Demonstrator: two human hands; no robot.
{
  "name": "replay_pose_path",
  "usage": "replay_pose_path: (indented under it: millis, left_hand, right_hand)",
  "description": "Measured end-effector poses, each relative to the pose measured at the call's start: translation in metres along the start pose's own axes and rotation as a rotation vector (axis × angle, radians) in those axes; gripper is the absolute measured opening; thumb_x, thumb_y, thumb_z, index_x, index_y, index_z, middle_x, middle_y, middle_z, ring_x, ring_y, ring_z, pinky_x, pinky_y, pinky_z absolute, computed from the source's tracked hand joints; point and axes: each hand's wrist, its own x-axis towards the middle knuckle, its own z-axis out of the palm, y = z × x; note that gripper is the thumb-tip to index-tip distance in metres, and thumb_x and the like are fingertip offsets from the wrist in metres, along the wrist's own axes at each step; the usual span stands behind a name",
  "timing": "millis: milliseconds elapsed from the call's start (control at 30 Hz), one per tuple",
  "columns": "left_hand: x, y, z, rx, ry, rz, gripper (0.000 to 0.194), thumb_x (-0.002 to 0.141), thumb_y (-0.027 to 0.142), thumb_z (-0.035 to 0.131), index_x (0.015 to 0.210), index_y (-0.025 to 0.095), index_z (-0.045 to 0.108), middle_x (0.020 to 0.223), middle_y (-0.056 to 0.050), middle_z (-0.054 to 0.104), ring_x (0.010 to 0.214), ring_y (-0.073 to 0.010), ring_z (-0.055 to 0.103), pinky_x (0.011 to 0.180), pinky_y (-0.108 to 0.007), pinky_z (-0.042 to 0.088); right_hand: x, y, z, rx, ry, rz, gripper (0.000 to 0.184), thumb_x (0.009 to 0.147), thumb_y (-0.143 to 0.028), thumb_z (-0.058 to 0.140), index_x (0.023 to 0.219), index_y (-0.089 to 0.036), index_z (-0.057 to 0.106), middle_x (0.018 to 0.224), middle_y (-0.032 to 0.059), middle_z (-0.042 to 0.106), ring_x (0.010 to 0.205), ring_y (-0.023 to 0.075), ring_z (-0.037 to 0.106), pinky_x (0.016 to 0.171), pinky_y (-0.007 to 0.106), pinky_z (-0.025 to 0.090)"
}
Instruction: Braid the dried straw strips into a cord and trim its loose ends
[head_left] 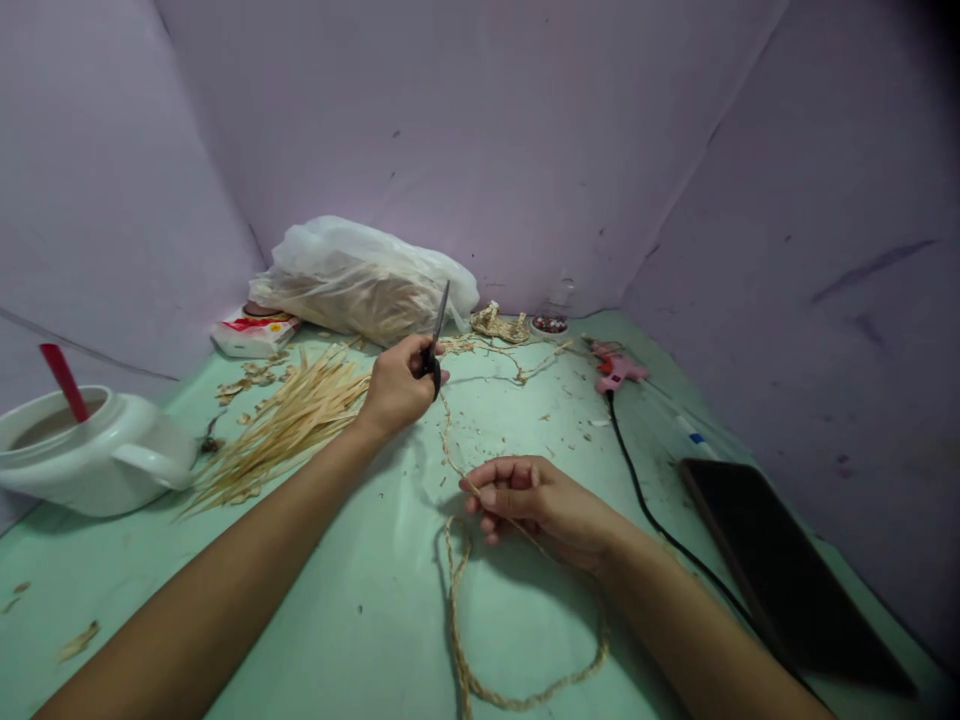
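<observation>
My left hand [397,385] reaches forward over the green table and is closed round the black handles of a pair of scissors [437,335], whose blades point up and away. My right hand [529,500] lies nearer me, its fingers curled round a braided straw cord [457,600]. The cord runs from under that hand toward the scissors and loops back across the table toward me. A bundle of loose straw strips [289,420] lies just left of my left hand.
A white pot [90,455] with a red-handled tool stands at the left. At the back lie a plastic bag of straw [360,280], a small box [251,335], a woven piece [499,325], a bead dish [550,325]. A pink glue gun [615,370] with black cable and a dark tablet [780,570] lie right.
</observation>
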Motion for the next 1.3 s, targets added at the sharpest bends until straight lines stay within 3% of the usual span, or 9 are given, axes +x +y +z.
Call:
replay_pose_path:
  millis: [200, 400, 533, 633, 733, 967, 1100, 1167, 1300]
  left_hand:
    - [-0.001, 0.01, 0.005, -0.221, 0.025, -0.097, 0.03, 0.055, 0.017, 0.062, 0.083, 0.015, 0.052, 0.063, 0.005, 0.051, 0.053, -0.0072, 0.048, 0.051, -0.018, 0.04]
    - [-0.006, 0.015, 0.013, -0.282, 0.035, -0.131, 0.031, 0.056, 0.02, 0.064, 0.084, 0.016, 0.051, 0.06, 0.005, 0.051, 0.051, -0.0077, 0.05, 0.047, -0.018, 0.04]
    - [-0.011, 0.023, 0.018, -0.337, 0.022, -0.152, 0.034, 0.055, 0.021, 0.065, 0.085, 0.016, 0.05, 0.06, 0.005, 0.052, 0.05, -0.0079, 0.05, 0.047, -0.019, 0.041]
    - [-0.014, 0.028, 0.021, -0.389, -0.011, -0.176, 0.033, 0.056, 0.021, 0.065, 0.085, 0.016, 0.049, 0.055, 0.006, 0.051, 0.048, -0.0087, 0.05, 0.046, -0.02, 0.041]
    - [-0.015, 0.03, 0.021, -0.425, -0.009, -0.201, 0.033, 0.056, 0.021, 0.064, 0.084, 0.016, 0.049, 0.052, 0.006, 0.051, 0.047, -0.009, 0.05, 0.045, -0.02, 0.041]
    - [-0.007, 0.019, 0.015, -0.375, 0.089, -0.246, 0.038, 0.051, 0.023, 0.067, 0.083, 0.017, 0.049, 0.052, 0.007, 0.05, 0.046, -0.0081, 0.049, 0.045, -0.019, 0.04]
    - [-0.005, 0.014, 0.014, -0.355, 0.088, -0.258, 0.036, 0.052, 0.023, 0.067, 0.082, 0.017, 0.049, 0.052, 0.007, 0.051, 0.046, -0.0083, 0.05, 0.044, -0.019, 0.04]
    - [-0.006, 0.011, 0.016, -0.325, 0.035, -0.277, 0.034, 0.053, 0.023, 0.066, 0.082, 0.017, 0.049, 0.051, 0.007, 0.051, 0.045, -0.0089, 0.05, 0.044, -0.019, 0.041]
    - [-0.006, 0.003, 0.014, -0.22, -0.191, -0.352, 0.03, 0.058, 0.028, 0.065, 0.082, 0.016, 0.052, 0.049, 0.006, 0.05, 0.042, -0.0098, 0.048, 0.043, -0.022, 0.04]
  right_hand:
    - [0.002, 0.002, 0.002, 0.125, -0.028, -0.005, 0.025, 0.073, -0.028, 0.064, 0.089, -0.009, 0.062, 0.074, 0.0086, 0.067, 0.061, 0.0123, 0.062, 0.064, 0.028, 0.048]
    - [0.004, 0.005, 0.004, 0.218, -0.009, -0.054, 0.021, 0.074, -0.017, 0.063, 0.094, -0.011, 0.062, 0.088, 0.0097, 0.067, 0.079, 0.0142, 0.063, 0.079, 0.031, 0.047]
    - [0.006, 0.007, 0.006, 0.327, -0.072, 0.034, 0.021, 0.076, -0.019, 0.059, 0.095, -0.01, 0.062, 0.087, 0.0088, 0.065, 0.072, 0.0123, 0.062, 0.065, 0.027, 0.05]
    - [0.006, 0.009, 0.007, 0.374, -0.123, 0.103, 0.022, 0.075, -0.023, 0.06, 0.091, -0.009, 0.063, 0.069, 0.0013, 0.059, 0.053, 0.0068, 0.054, 0.049, 0.02, 0.047]
    - [0.005, 0.01, 0.008, 0.378, -0.141, 0.085, 0.021, 0.07, -0.023, 0.066, 0.087, -0.01, 0.065, 0.06, -0.0043, 0.049, 0.045, 0.0029, 0.044, 0.043, 0.015, 0.042]
    - [0.006, 0.008, 0.007, 0.248, 0.047, -0.105, 0.021, 0.063, -0.024, 0.073, 0.08, -0.014, 0.066, 0.061, -0.0041, 0.049, 0.048, 0.0034, 0.044, 0.045, 0.015, 0.043]
    - [0.007, 0.009, 0.009, 0.174, 0.147, -0.187, 0.025, 0.059, -0.025, 0.074, 0.08, -0.014, 0.068, 0.058, -0.0044, 0.049, 0.05, 0.0045, 0.044, 0.043, 0.015, 0.04]
    - [0.007, 0.009, 0.01, 0.151, 0.174, -0.203, 0.026, 0.057, -0.025, 0.075, 0.08, -0.014, 0.068, 0.056, -0.0043, 0.051, 0.048, 0.0044, 0.044, 0.041, 0.015, 0.038]
    - [0.008, 0.005, 0.008, 0.142, 0.3, -0.249, 0.024, 0.054, -0.023, 0.075, 0.076, -0.013, 0.068, 0.053, -0.0037, 0.053, 0.044, 0.0045, 0.042, 0.037, 0.016, 0.034]
